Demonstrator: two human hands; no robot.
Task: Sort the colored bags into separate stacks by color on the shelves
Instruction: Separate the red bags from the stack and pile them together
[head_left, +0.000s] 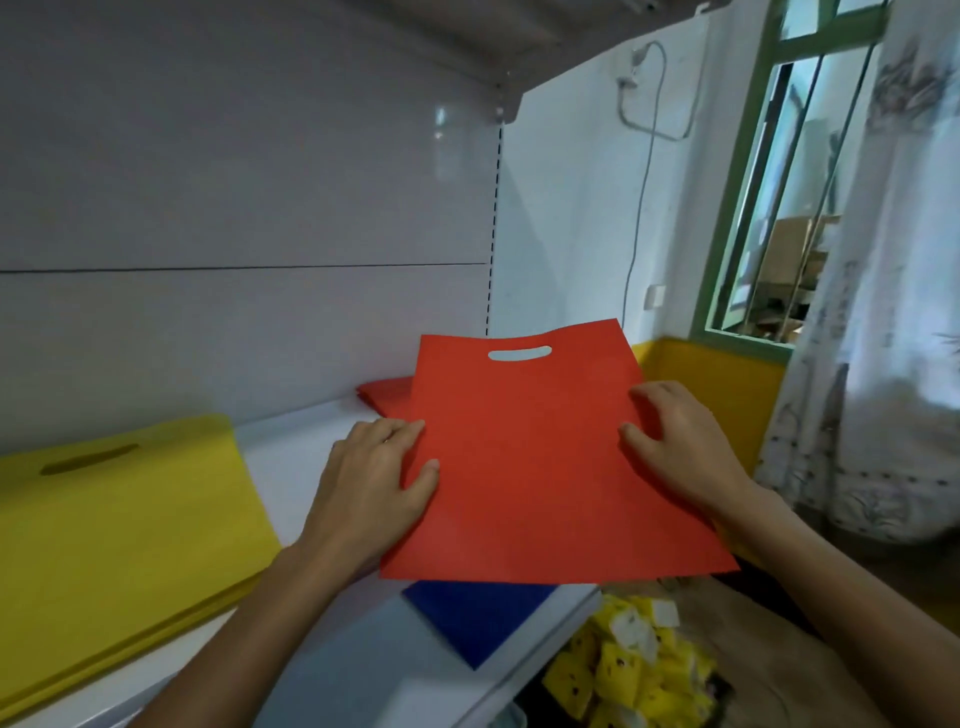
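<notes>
A stack of yellow bags (119, 525) lies flat on the left part of the white shelf (306, 452), with the handle hole toward the back wall. To the right of it, the left hand (374, 483) grips the left edge of a red bag (530, 467). The thumb lies on top of the bag and the other fingers are curled close together at the edge. The red bag is held between both hands, a little above the shelf and tilted, and its handle hole points away from the person. Behind it, near the back wall, a pile of red bags (384, 392) lies on the shelf, mostly hidden. Under the near edge of the held bag, a blue bag (478, 618) lies on the shelf. The right hand (680, 441) holds the right side of the red bag, its bent fingers pressing on top. Below the shelf at the right are yellow packets (634, 670), and further right a flowered curtain (883, 338).
</notes>
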